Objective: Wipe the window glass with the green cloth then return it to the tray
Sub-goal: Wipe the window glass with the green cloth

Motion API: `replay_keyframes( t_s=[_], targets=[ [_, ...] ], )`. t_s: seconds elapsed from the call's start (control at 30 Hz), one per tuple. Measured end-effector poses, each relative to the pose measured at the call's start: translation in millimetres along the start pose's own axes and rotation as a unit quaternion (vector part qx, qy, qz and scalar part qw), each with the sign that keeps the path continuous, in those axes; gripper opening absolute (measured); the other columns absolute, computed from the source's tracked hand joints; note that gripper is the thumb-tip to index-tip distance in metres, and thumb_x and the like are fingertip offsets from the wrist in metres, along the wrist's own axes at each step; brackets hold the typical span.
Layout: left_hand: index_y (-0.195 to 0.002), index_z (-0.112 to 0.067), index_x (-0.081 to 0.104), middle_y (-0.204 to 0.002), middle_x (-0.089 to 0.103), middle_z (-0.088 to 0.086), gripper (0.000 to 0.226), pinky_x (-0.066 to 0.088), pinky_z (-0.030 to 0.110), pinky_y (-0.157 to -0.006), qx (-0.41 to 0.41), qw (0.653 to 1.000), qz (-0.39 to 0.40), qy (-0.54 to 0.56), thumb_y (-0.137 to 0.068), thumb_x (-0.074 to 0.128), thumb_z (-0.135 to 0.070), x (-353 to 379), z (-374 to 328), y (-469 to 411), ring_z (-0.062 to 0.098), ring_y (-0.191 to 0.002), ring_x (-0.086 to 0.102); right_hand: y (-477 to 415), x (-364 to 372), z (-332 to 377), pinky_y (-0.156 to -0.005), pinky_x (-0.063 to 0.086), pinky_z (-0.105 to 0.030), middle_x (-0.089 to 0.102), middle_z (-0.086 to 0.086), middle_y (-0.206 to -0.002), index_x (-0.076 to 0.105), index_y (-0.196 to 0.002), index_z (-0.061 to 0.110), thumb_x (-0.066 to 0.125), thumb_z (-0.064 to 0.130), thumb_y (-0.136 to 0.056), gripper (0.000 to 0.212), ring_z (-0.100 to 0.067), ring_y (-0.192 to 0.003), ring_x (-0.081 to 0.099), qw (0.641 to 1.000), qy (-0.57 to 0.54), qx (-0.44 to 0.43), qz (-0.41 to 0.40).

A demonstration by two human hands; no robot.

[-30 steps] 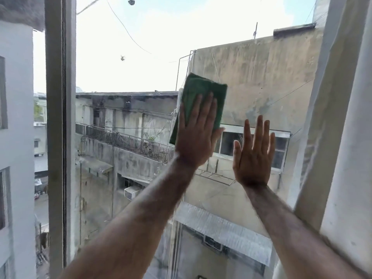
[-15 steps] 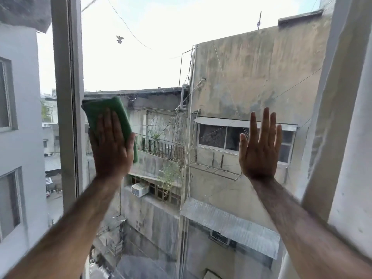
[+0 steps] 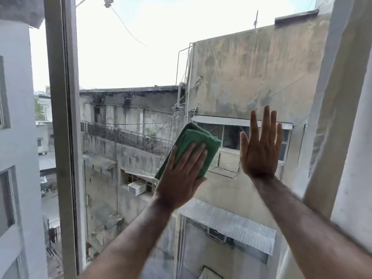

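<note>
The folded green cloth (image 3: 198, 142) lies flat against the window glass (image 3: 130, 67) near the middle of the pane. My left hand (image 3: 180, 177) presses it there with the palm and straight fingers over its lower half. My right hand (image 3: 260, 147) rests flat on the glass just to the right of the cloth, fingers spread and pointing up, holding nothing. The two hands are a short gap apart. No tray is in view.
A white vertical window frame (image 3: 62, 127) bounds the pane on the left. A white wall or frame edge (image 3: 346, 117) bounds it on the right. Concrete buildings, a railing and an air-conditioner unit show through the glass.
My left hand slid the cloth from the middle of the pane to the left frame, then back right and lower, close to my right hand. The right hand stayed flat on the glass.
</note>
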State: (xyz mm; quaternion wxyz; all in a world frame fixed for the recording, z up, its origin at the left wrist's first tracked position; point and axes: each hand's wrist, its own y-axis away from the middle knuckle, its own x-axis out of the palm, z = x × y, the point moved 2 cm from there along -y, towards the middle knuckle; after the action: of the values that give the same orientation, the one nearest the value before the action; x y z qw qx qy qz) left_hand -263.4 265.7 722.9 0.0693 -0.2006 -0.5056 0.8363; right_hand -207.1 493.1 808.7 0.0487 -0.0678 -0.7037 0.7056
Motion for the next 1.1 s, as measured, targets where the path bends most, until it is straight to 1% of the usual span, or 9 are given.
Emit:
replay_keyframes(
  t_s=[0.1, 0.2, 0.43, 0.5, 0.6, 0.7, 0.83, 0.97, 1.1],
  targets=[
    [-0.165, -0.009, 0.023, -0.174, 0.022, 0.014, 0.074, 0.019, 0.060, -0.130, -0.016, 0.999, 0.030, -0.036, -0.109, 0.035, -0.056, -4.2, 49.5, 68.1, 0.032, -0.162, 0.016, 1.3, -0.7, 1.2, -0.138, 0.018, -0.054, 0.012, -0.014, -0.183, 0.015, -0.175, 0.021, 0.033, 0.041, -0.116, 0.064, -0.030, -0.171, 0.009, 1.000, 0.000, 0.002, 0.001],
    [-0.164, -0.003, 0.021, -0.173, 0.020, 0.020, 0.071, 0.016, 0.063, -0.130, -0.129, 0.991, 0.022, -0.029, -0.110, 0.034, -0.049, -22.2, 118.2, 71.8, 0.038, -0.162, 0.016, 2.0, -1.9, 3.3, -0.138, 0.018, -0.055, 0.013, -0.015, -0.183, 0.017, -0.174, 0.019, 0.033, 0.040, -0.116, 0.064, -0.031, -0.171, 0.011, 1.000, 0.002, 0.003, 0.003],
    [-0.166, -0.004, 0.011, -0.176, 0.012, 0.015, 0.081, 0.014, 0.054, -0.131, -0.428, 0.899, -0.083, 0.028, -0.108, 0.011, -0.061, -64.7, 169.6, -105.1, 0.032, -0.163, 0.009, 0.6, -5.6, 6.8, -0.138, 0.018, -0.054, 0.018, -0.017, -0.181, 0.023, -0.173, 0.016, 0.030, 0.041, -0.116, 0.062, -0.032, -0.170, 0.015, 1.000, 0.010, 0.008, -0.008],
    [-0.165, -0.003, 0.013, -0.175, 0.013, 0.015, 0.083, 0.014, 0.053, -0.131, -0.411, 0.907, -0.087, 0.037, -0.107, 0.009, -0.062, -68.1, 143.7, -146.1, 0.032, -0.163, 0.009, 0.9, -4.9, 6.4, -0.138, 0.018, -0.054, 0.017, -0.017, -0.182, 0.022, -0.173, 0.016, 0.029, 0.041, -0.116, 0.062, -0.033, -0.170, 0.015, 1.000, 0.007, 0.006, -0.007],
    [-0.164, -0.004, 0.021, -0.174, 0.020, 0.015, 0.079, 0.016, 0.058, -0.130, -0.269, 0.958, -0.093, 0.034, -0.108, 0.012, -0.060, -62.2, 92.0, -169.6, 0.034, -0.162, 0.014, -0.1, -3.8, 5.9, -0.138, 0.018, -0.054, 0.017, -0.017, -0.182, 0.022, -0.173, 0.017, 0.029, 0.041, -0.117, 0.062, -0.033, -0.170, 0.014, 1.000, 0.007, 0.003, -0.007],
    [-0.163, -0.004, 0.028, -0.172, 0.026, 0.017, 0.077, 0.018, 0.062, -0.129, -0.159, 0.982, -0.097, 0.039, -0.109, 0.020, -0.058, -46.6, 59.8, -145.3, 0.036, -0.161, 0.020, -0.5, -4.3, 3.9, -0.137, 0.019, -0.055, 0.019, -0.018, -0.181, 0.025, -0.173, 0.015, 0.032, 0.040, -0.116, 0.062, -0.034, -0.170, 0.016, 1.000, 0.011, 0.000, -0.013],
    [-0.164, -0.004, 0.023, -0.173, 0.021, 0.017, 0.080, 0.014, 0.061, -0.131, -0.128, 0.989, -0.069, 0.013, -0.108, 0.034, -0.060, -23.3, 35.4, -65.9, 0.035, -0.162, 0.016, -0.4, -5.4, 4.9, -0.137, 0.020, -0.055, 0.020, -0.018, -0.181, 0.026, -0.172, 0.014, 0.033, 0.040, -0.116, 0.061, -0.034, -0.170, 0.017, 1.000, 0.006, 0.002, -0.014],
    [-0.163, -0.003, 0.028, -0.172, 0.025, 0.018, 0.085, 0.023, 0.064, -0.127, -0.120, 0.992, -0.020, -0.016, -0.104, 0.042, -0.064, -25.7, 26.6, -29.9, 0.037, -0.160, 0.022, -1.0, -7.3, 6.6, -0.137, 0.021, -0.056, 0.020, -0.019, -0.180, 0.027, -0.172, 0.014, 0.032, 0.039, -0.116, 0.061, -0.035, -0.170, 0.017, 1.000, 0.007, 0.004, -0.007],
    [-0.153, -0.005, 0.049, -0.161, 0.048, 0.016, 0.068, 0.042, 0.056, -0.118, -0.098, 0.994, -0.045, -0.002, -0.106, 0.048, -0.053, -55.1, 36.4, -39.5, 0.035, -0.147, 0.049, 0.1, -7.0, 5.6, -0.137, 0.019, -0.055, 0.017, -0.018, -0.181, 0.023, -0.173, 0.016, 0.031, 0.041, -0.117, 0.062, -0.034, -0.170, 0.014, 1.000, 0.009, 0.005, 0.002]
  ],
)
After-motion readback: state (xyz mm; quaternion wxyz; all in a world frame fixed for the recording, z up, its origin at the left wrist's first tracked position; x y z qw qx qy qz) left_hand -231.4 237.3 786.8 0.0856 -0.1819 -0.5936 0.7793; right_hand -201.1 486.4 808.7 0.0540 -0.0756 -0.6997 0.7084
